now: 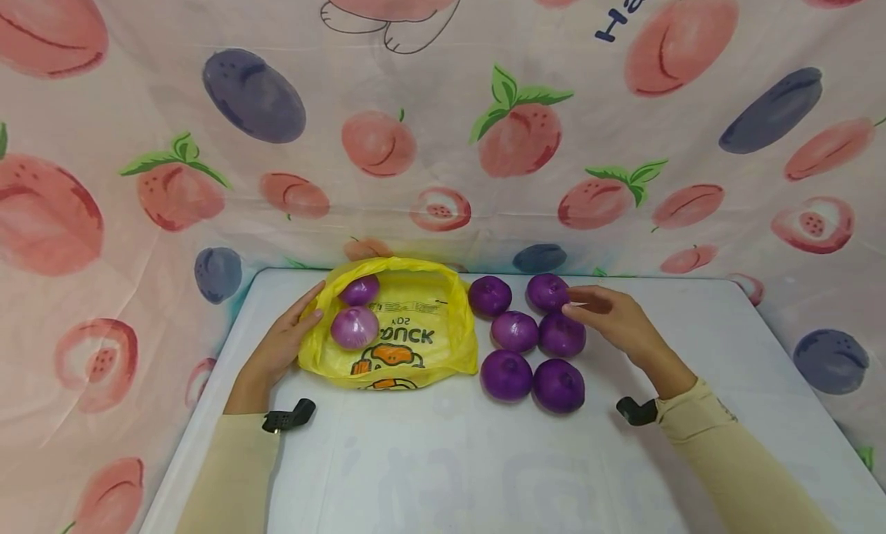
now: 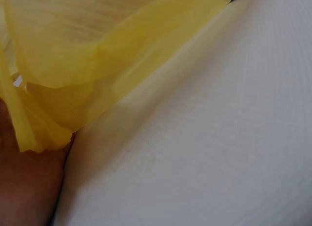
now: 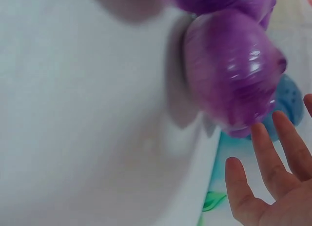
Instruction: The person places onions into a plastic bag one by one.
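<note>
A yellow plastic bag (image 1: 457, 342) with dark print lies wide-mouthed on the table, and two purple onions, one of them a paler onion (image 1: 354, 328), are inside at its left. My left hand (image 1: 280, 345) holds the bag's left rim; in the left wrist view the yellow film (image 2: 122, 65) hangs over part of the hand. Several purple onions stand in two rows right of the bag. My right hand (image 1: 616, 318) reaches to the far right onion (image 1: 547, 292), fingers extended at its side. In the right wrist view the fingers (image 3: 265, 157) are spread beside a glossy onion (image 3: 231, 70); contact is unclear.
A white-covered table (image 1: 429, 457) carries everything. Behind and beside it hangs a pink cloth (image 1: 415, 80) printed with fruit. The nearest onions, such as the front right onion (image 1: 558, 385), sit between the bag and my right forearm.
</note>
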Tool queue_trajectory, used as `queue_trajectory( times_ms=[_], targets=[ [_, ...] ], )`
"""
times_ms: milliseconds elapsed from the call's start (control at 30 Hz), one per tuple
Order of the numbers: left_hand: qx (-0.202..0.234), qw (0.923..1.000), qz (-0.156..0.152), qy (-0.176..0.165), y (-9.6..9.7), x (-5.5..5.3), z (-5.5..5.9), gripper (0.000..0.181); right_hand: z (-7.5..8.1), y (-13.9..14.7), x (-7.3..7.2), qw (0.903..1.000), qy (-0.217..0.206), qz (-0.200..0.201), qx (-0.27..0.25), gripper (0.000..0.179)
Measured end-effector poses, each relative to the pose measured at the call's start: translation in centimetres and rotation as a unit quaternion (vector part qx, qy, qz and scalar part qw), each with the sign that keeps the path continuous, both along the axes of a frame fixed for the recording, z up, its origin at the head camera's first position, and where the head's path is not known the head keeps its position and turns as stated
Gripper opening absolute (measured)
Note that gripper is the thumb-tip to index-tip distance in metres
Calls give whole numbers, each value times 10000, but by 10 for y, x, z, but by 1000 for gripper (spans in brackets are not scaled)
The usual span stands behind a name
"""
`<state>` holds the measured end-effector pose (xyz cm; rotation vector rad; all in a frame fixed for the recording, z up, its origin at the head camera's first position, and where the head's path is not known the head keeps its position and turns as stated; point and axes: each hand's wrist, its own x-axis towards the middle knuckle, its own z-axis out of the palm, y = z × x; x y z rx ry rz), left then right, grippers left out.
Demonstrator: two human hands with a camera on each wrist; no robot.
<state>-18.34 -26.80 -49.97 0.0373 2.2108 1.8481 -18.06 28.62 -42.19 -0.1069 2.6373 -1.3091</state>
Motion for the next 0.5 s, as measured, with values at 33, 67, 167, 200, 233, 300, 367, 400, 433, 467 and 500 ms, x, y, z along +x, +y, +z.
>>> queue_trajectory(
  times_ms=[33, 67, 167, 200, 233, 300, 367, 400, 433, 467, 500],
  targets=[
    [0, 10000, 2, -7, 0, 0, 0, 57, -2, 2, 0, 10000, -46, 21, 33, 66],
    [0, 10000, 7, -11, 0, 0, -1, 57, -5, 4, -1, 9999, -72, 30, 64, 66],
    [-17, 10000, 4, -12, 0, 0, -1, 56, -13, 8, -2, 9998, -135, 52, 146, 68],
    [-26, 10000, 9, -15, 0, 0, -1, 56, -15, 9, -2, 9997, -147, 58, 164, 68],
    [-26, 10000, 25, -27, 0, 0, -1, 56, -17, 11, -3, 9997, -156, 58, 180, 68],
    [-51, 10000, 17, -13, 0, 0, 0, 56, -21, 12, -3, 9997, -162, 75, 187, 68],
    [-67, 10000, 9, 9, 0, 0, 0, 57, -24, 13, -4, 9996, -157, 103, 187, 67],
    [-59, 10000, 25, -5, 0, 0, 1, 56, -25, 14, -4, 9997, -158, 124, 155, 67],
    [-63, 10000, 19, -13, 0, 1, 1, 57, -26, 14, -4, 9997, -163, 147, 134, 66],
    [-70, 10000, 10, -18, 0, 1, 1, 57, -27, 15, -4, 9997, -158, 168, 123, 65],
    [-67, 10000, -5, -26, 0, 1, 1, 57, -28, 15, -4, 9996, -161, 192, 116, 65]
  ],
)
